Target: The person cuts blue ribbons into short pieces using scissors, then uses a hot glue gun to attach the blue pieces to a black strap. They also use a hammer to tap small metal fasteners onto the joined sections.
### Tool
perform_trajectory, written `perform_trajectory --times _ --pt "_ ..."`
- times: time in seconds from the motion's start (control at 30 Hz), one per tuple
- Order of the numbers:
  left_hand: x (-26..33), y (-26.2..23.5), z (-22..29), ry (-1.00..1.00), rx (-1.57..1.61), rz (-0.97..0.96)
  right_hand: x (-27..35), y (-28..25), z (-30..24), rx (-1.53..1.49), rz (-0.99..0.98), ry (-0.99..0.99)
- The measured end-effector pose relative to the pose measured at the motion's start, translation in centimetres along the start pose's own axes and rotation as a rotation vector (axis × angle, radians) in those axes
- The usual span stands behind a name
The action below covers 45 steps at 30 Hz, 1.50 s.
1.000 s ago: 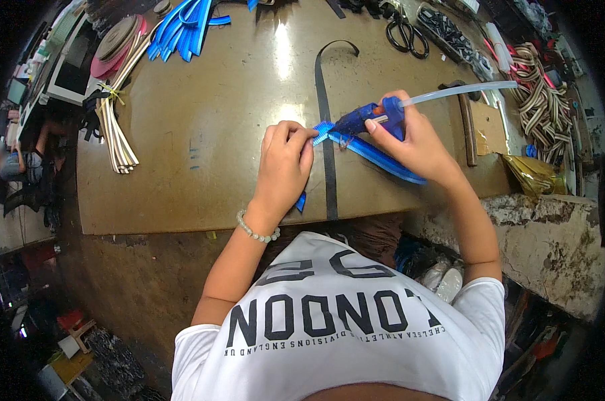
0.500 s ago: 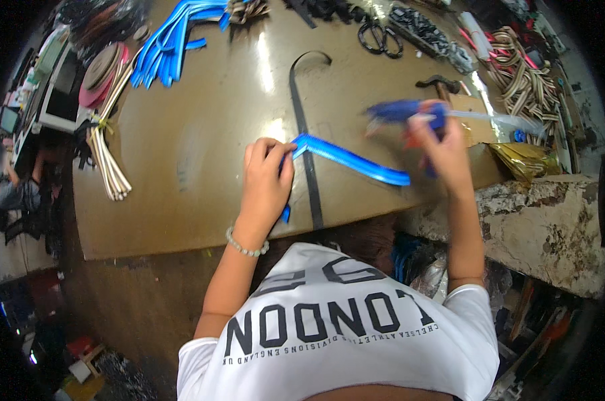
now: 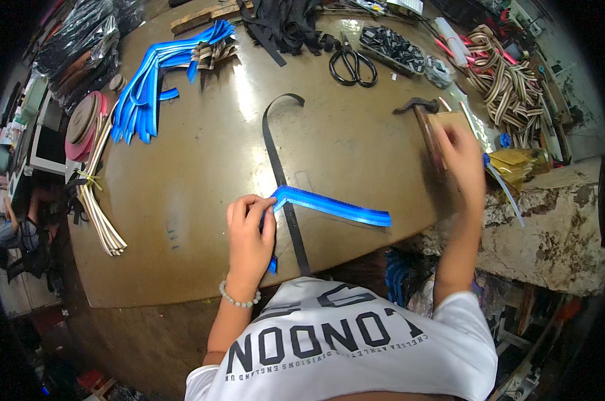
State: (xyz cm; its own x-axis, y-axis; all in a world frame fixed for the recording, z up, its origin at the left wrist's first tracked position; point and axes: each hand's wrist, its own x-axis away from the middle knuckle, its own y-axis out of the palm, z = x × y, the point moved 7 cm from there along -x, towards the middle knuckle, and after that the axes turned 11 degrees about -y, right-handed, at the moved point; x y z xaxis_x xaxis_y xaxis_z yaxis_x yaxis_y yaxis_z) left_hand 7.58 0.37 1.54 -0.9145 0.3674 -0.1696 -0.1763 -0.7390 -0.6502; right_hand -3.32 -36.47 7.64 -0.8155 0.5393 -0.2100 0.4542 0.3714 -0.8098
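Pinned under the left hand (image 3: 250,235), the folded corner of the bright blue woven strap (image 3: 329,206) lies flat on the brown desk (image 3: 182,220), fingers closed down on the bend where it crosses the long black strap (image 3: 283,194). From that fold one blue length runs right toward the desk edge, and a short tail shows below the palm. The right hand (image 3: 461,159) is blurred, right of the blue strap, at the wooden handle of the dark-headed hammer (image 3: 426,123); whether its grip has closed on the handle I cannot tell. To do this well, the fold wants firm, even pressure so the angle does not creep, with fingertips kept back from the crease itself. Black scissors (image 3: 352,65) lie well beyond the blue strap.
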Motion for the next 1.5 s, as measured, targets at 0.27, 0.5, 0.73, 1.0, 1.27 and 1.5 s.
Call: perform_trajectory --times 0.27,0.5,0.73,1.0,1.27,1.5 --pt "-0.2 0.1 -0.2 -0.037 0.022 -0.025 -25.0 11.7 0.0 0.234 0.065 -0.407" --pt "0.0 0.0 -0.1 0.027 0.008 -0.002 -26.7 12.0 0.0 0.425 -0.124 -0.406" --pt "0.1 0.0 -0.2 0.058 0.009 -0.001 -25.7 9.8 4.8 -0.315 0.065 -0.157" --pt "0.1 -0.1 -0.2 0.067 0.015 0.0 -19.8 7.4 -0.9 -0.776 -0.014 -0.198" --pt "1.7 0.0 0.1 0.093 -0.035 -0.015 8.6 14.0 -14.1 -0.597 -0.332 -0.157" --pt "2.6 -0.8 1.5 0.171 -0.107 0.022 10.1 16.5 -13.5 -0.532 -0.073 -0.298"
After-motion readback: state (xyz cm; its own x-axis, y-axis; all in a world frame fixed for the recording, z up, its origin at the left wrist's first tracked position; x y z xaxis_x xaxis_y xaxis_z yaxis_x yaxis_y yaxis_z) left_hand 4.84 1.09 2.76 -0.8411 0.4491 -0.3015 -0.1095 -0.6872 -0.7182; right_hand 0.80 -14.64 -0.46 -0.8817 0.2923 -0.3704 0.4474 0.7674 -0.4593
